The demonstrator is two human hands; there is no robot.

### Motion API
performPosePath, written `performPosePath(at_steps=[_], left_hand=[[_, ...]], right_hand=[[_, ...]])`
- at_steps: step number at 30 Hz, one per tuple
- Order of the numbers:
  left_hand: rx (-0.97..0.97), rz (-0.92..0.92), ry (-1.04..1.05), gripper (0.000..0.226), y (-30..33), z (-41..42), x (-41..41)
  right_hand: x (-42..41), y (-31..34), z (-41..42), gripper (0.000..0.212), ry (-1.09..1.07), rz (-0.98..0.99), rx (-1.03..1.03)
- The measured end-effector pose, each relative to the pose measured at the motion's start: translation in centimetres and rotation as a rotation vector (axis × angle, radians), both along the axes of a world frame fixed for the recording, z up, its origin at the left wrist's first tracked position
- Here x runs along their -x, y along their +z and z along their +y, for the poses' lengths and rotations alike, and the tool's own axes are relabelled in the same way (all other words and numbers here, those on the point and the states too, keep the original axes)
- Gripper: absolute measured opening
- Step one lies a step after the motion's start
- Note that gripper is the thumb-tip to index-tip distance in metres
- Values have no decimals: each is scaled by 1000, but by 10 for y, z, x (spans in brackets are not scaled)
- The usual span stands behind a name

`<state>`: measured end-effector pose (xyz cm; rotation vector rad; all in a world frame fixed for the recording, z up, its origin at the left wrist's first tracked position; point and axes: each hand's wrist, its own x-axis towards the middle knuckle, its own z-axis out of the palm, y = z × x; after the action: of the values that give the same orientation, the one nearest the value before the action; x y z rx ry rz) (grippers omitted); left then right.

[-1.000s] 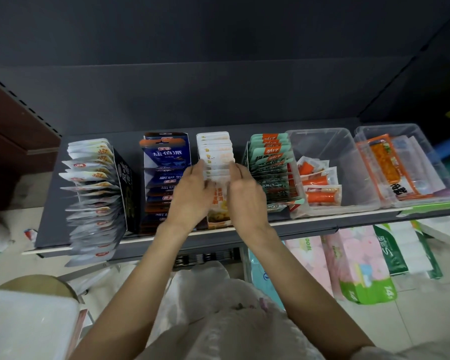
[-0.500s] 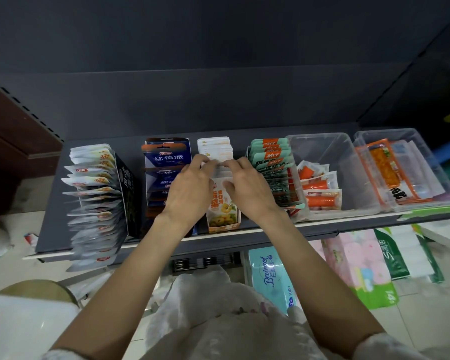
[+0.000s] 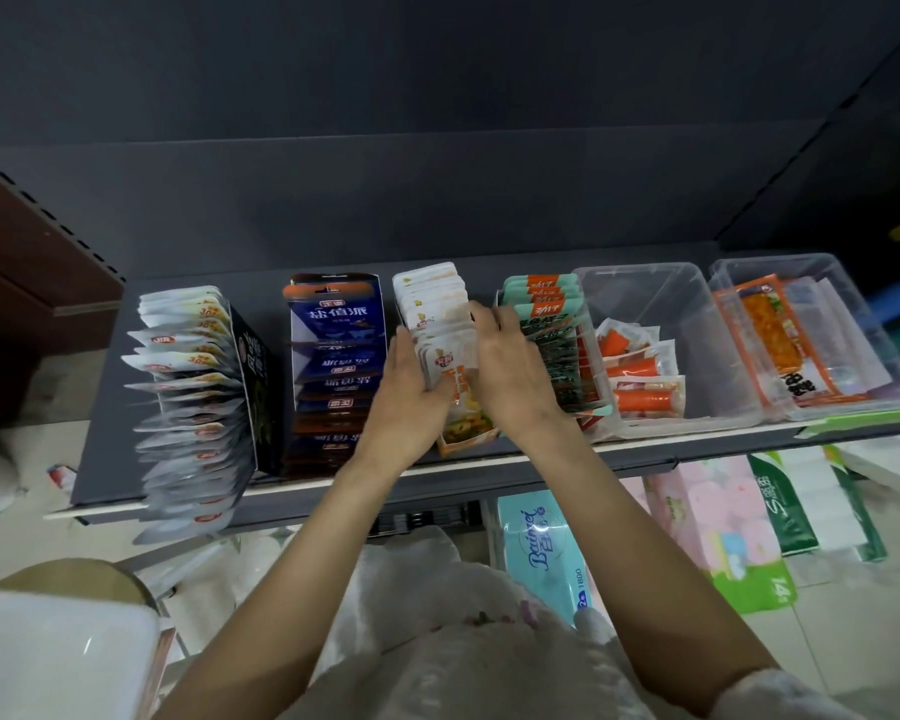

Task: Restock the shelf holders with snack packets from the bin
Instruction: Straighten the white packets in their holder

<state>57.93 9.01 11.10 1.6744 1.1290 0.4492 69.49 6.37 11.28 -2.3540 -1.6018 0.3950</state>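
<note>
A row of white snack packets stands in an orange-and-yellow shelf holder at the middle of the dark shelf. My left hand presses against the left side of the row, fingers curled onto the front packets. On the right side my right hand holds the same packets, fingertips at their top edges. Both hands squeeze the stack between them. The front packets are partly hidden by my fingers.
Left of the holder stand a blue packet box and a fanned row of silver packets. To the right are green packets and two clear bins with orange snacks. Tissue packs lie below.
Both hands slid a little back along the white packet row and closed tighter on it. The view shifted slightly.
</note>
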Motion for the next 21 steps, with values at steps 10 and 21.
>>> performPosePath(at_steps=[10, 21], left_hand=[[280, -327, 165, 55, -9, -17, -9], [223, -305, 188, 71, -14, -5, -19]], right_hand=[[19, -10, -16, 86, 13, 122, 42], [15, -15, -11, 78, 34, 282, 24]])
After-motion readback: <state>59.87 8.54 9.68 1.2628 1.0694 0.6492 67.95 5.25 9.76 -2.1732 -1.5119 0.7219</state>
